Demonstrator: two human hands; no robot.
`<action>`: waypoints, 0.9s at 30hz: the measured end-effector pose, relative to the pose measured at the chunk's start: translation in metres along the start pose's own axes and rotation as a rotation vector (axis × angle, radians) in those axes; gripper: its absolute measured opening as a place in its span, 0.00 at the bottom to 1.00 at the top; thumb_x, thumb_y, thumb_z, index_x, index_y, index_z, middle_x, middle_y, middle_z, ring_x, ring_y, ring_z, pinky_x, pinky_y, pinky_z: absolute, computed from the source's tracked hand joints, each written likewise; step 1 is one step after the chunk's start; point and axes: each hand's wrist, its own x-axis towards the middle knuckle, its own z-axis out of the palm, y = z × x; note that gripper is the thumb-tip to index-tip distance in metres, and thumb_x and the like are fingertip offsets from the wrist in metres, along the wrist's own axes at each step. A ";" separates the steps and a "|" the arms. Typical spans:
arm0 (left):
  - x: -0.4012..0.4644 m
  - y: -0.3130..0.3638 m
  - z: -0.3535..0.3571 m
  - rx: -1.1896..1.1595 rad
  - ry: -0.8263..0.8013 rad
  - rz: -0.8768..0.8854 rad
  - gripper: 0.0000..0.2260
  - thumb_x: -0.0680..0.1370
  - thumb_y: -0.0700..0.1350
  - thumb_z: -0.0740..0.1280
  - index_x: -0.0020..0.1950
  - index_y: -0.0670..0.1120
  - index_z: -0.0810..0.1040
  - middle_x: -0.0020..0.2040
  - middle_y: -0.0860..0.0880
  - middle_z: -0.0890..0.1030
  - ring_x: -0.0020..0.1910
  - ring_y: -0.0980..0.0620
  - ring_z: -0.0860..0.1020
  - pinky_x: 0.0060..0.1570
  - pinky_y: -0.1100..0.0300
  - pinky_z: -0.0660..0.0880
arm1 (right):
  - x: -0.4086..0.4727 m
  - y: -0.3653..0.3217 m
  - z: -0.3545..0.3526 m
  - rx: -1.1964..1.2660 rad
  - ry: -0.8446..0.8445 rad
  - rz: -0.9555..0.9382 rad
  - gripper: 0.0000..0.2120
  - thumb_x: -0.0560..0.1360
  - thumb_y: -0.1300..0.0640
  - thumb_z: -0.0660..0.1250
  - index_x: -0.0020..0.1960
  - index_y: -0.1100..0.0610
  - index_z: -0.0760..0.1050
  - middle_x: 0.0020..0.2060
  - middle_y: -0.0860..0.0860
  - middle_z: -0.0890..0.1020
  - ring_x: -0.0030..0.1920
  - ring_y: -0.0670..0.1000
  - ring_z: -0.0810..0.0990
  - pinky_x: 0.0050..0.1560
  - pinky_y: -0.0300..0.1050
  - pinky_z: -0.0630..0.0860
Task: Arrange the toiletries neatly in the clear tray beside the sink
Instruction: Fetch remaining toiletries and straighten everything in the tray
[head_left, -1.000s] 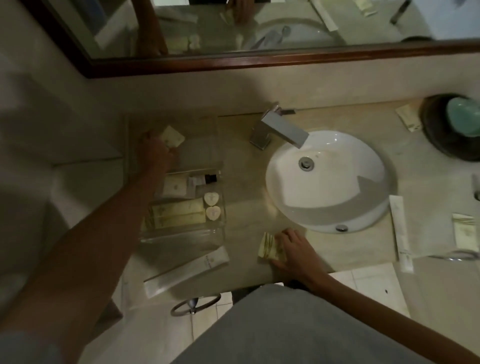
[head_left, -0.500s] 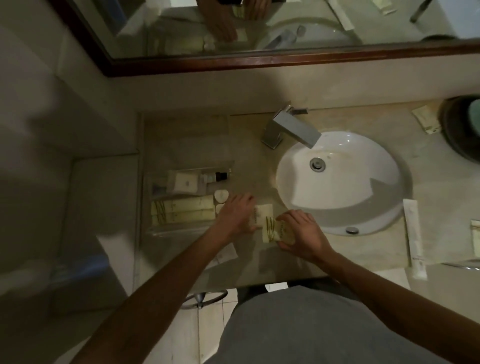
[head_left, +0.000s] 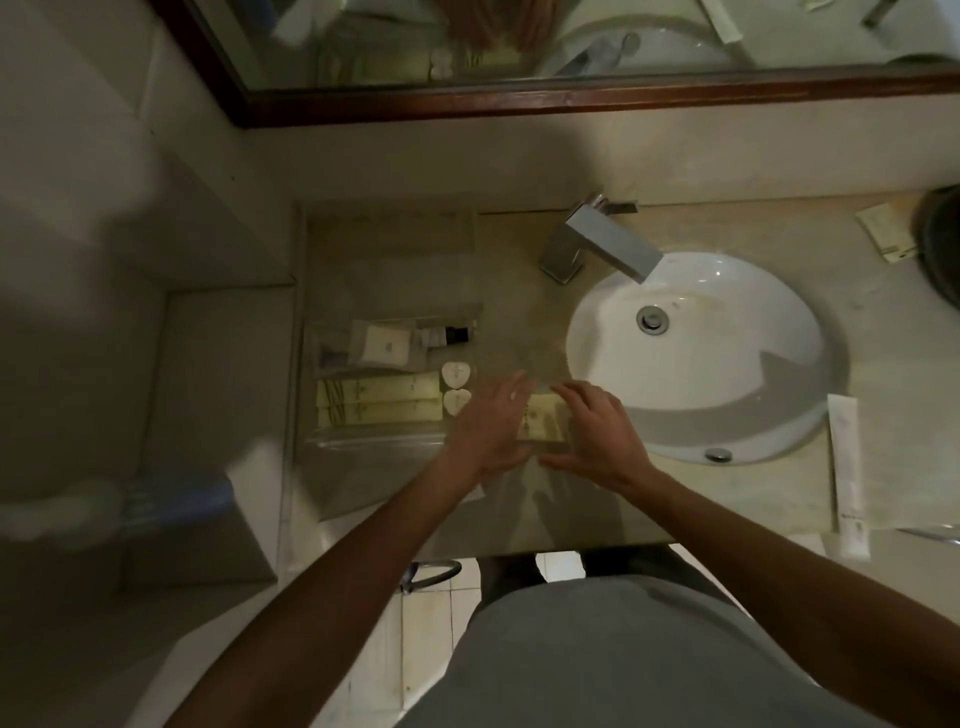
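Between tray and sink: both hands meet over a small pale packet (head_left: 540, 423) on the counter (head_left: 519, 322).
Left hand (head_left: 488, 431): fingers spread and fairly straight, lying against the packet's left edge — not curled round it.
Right hand (head_left: 597, 431): fingers bent down over the packet's right side, thumb low near its front edge; whether it truly pinches the packet I cannot tell.
Packet: cream with dark stripes, lying flat just right of the clear tray (head_left: 384, 447), outside it.
Clear tray: left of the sink (head_left: 696, 353), its front wall showing as a bright edge.
Inside the tray: two long cream boxes (head_left: 376, 400) side by side, two heart-shaped soaps (head_left: 456, 375) at their right end, one above the other, and a white sachet (head_left: 384, 343) with a dark-capped little bottle (head_left: 452, 335) behind them.
Elsewhere on the counter: a long white tube (head_left: 847, 467) right of the sink — well apart from the tray — and a small packet near the back right (head_left: 885, 231).
Tap (head_left: 602, 241): square, chrome, behind the basin.
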 end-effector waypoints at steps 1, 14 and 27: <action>0.012 0.006 0.006 0.029 -0.088 -0.016 0.43 0.68 0.57 0.74 0.75 0.44 0.57 0.73 0.41 0.63 0.71 0.42 0.64 0.70 0.47 0.61 | -0.005 0.004 -0.001 0.010 0.025 0.008 0.47 0.60 0.36 0.77 0.72 0.53 0.64 0.67 0.52 0.71 0.64 0.53 0.70 0.67 0.52 0.66; 0.005 -0.038 -0.052 -0.063 -0.025 -0.183 0.30 0.68 0.47 0.76 0.65 0.41 0.67 0.62 0.43 0.69 0.57 0.44 0.72 0.54 0.52 0.71 | -0.016 -0.020 -0.012 0.139 0.200 -0.175 0.29 0.70 0.43 0.69 0.65 0.57 0.72 0.59 0.54 0.75 0.58 0.54 0.74 0.60 0.50 0.71; -0.060 -0.156 -0.071 0.012 -0.123 -0.416 0.41 0.69 0.56 0.74 0.73 0.40 0.60 0.69 0.39 0.66 0.64 0.39 0.71 0.59 0.48 0.71 | -0.001 -0.025 0.004 0.125 0.113 -0.061 0.26 0.70 0.49 0.71 0.66 0.54 0.71 0.62 0.52 0.73 0.60 0.52 0.72 0.60 0.49 0.72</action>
